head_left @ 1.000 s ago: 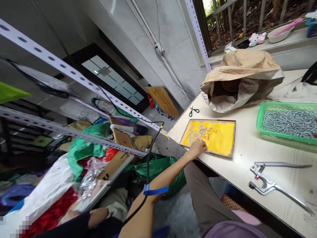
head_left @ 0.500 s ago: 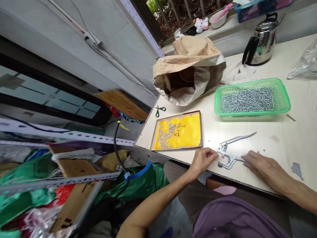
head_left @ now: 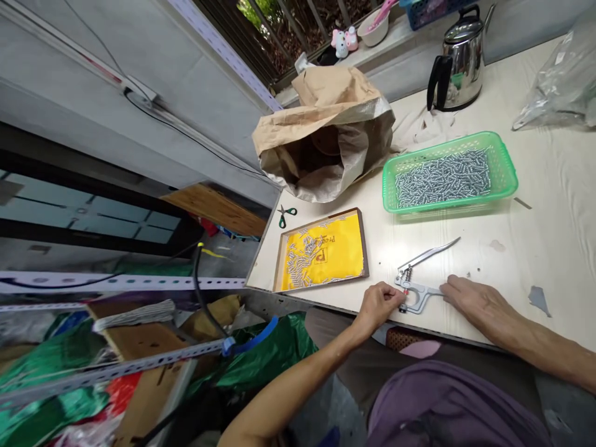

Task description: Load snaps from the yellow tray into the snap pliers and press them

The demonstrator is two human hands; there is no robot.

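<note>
Metal snap-fastener pliers lie on the table near its front edge, with a C-shaped jaw, a spring and a raised upper lever. My right hand rests on the table, its fingers closed on the end of the lower handle. At the jaw opening, my left hand is pinched, fingertips close to the red part of the jaw. Whatever is between those fingertips is too small or hidden to name. To the left, a shallow cardboard tray with a yellow bottom holds many small metal pins.
A green plastic basket of small metal pins stands beyond the pliers. Behind the tray are an open brown paper bag and green-handled scissors. A steel kettle and a clear plastic bag are at the back right.
My left fingertips have moved into the pliers' jaw opening, from beside its upper end. The right hand keeps the handle. The whole view has shifted with my head.
</note>
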